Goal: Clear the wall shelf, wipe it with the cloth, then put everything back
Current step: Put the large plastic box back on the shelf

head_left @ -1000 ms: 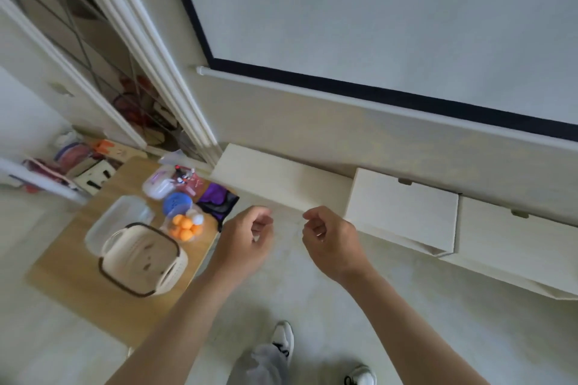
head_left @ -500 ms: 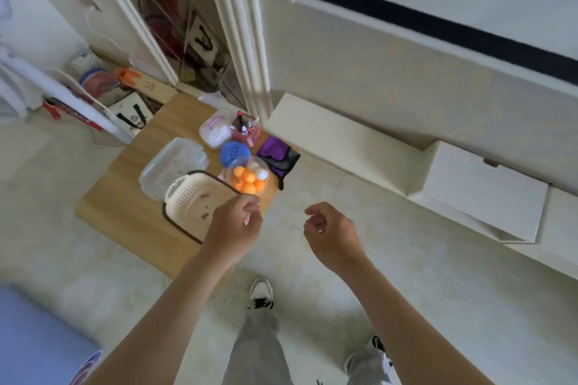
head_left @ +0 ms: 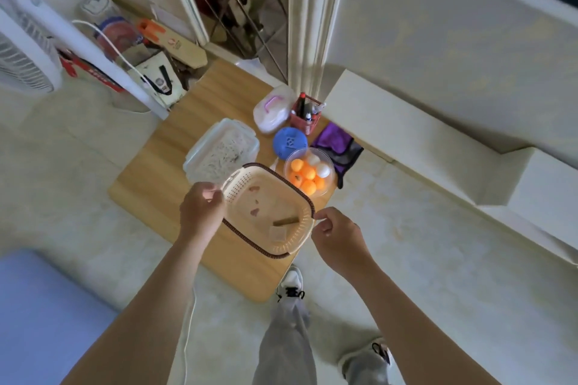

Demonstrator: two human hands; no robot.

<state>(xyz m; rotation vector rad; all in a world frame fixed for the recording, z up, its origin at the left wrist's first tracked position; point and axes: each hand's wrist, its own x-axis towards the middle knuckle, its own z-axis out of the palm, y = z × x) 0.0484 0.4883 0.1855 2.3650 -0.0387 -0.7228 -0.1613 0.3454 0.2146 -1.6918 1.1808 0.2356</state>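
A: Here, left to right?
B: The left hand (head_left: 201, 211) curled on the basket (head_left: 266, 206) at its left handle; basket over the wooden table (head_left: 150, 172), contact not discernible; right hand (head_left: 336, 234) pinching its right rim.
A: Beyond?
B: A bowl of balls (head_left: 309, 176), then purple cloth (head_left: 336, 147) at the table's edge, beside the wall shelf (head_left: 406, 131).

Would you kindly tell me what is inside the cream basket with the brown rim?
The basket holds a brownish stick, a pale square block and a few pinkish bits. Whatever lies beneath it is covered.
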